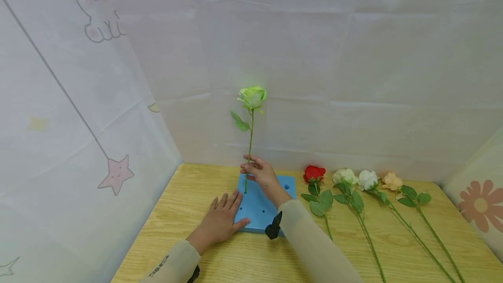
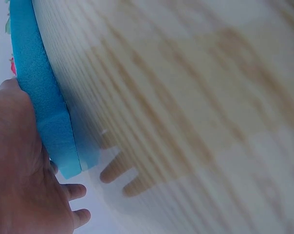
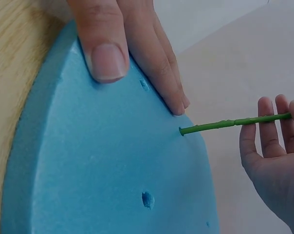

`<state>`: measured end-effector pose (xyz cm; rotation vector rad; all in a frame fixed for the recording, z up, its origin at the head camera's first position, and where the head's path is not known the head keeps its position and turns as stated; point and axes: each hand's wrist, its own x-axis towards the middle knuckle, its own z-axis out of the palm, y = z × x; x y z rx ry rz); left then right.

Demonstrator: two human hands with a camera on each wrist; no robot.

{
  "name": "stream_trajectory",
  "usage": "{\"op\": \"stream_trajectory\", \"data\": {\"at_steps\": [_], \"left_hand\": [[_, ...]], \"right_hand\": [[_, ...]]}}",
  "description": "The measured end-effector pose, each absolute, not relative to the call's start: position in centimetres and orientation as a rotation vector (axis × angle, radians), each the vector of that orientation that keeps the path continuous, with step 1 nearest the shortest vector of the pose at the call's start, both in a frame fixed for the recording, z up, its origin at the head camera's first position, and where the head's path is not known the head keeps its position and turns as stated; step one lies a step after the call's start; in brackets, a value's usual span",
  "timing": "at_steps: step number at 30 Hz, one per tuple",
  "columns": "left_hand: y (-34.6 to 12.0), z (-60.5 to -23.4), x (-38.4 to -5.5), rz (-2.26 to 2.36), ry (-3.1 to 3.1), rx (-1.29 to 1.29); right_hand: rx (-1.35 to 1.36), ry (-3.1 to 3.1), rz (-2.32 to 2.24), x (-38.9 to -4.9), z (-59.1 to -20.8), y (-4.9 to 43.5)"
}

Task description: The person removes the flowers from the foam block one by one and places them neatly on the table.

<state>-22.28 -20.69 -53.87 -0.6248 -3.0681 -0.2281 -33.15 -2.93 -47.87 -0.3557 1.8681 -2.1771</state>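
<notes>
A green artificial rose (image 1: 253,97) stands nearly upright, its stem (image 3: 220,124) pinched between the thumb and fingers of my right hand (image 1: 265,180). The stem's lower end is at a hole near the far left corner of a blue foam board (image 1: 255,221); how deep it goes cannot be seen. My left hand (image 1: 221,222) rests on the board's left edge with its fingers spread and fairly straight, thumb on the near part. In the left wrist view, that hand lies against the side of the board (image 2: 40,83). Other holes (image 3: 147,200) show in the board's top.
On the wooden table (image 1: 184,195), to the right of the board, lie a red rose (image 1: 314,174), a cream rose (image 1: 346,176), a white rose (image 1: 368,180) and a peach rose (image 1: 392,181), stems toward me. A pale cloth wall (image 1: 298,56) rises behind the table.
</notes>
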Motion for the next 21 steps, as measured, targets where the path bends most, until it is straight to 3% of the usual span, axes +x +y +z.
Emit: {"op": "stream_trajectory", "data": {"at_steps": [21], "left_hand": [[-20.7, -53.9, -22.2, -0.261, -3.076, -0.618]], "right_hand": [[-0.511, 1.893, -2.19, -32.1, -45.5, -2.3]]}}
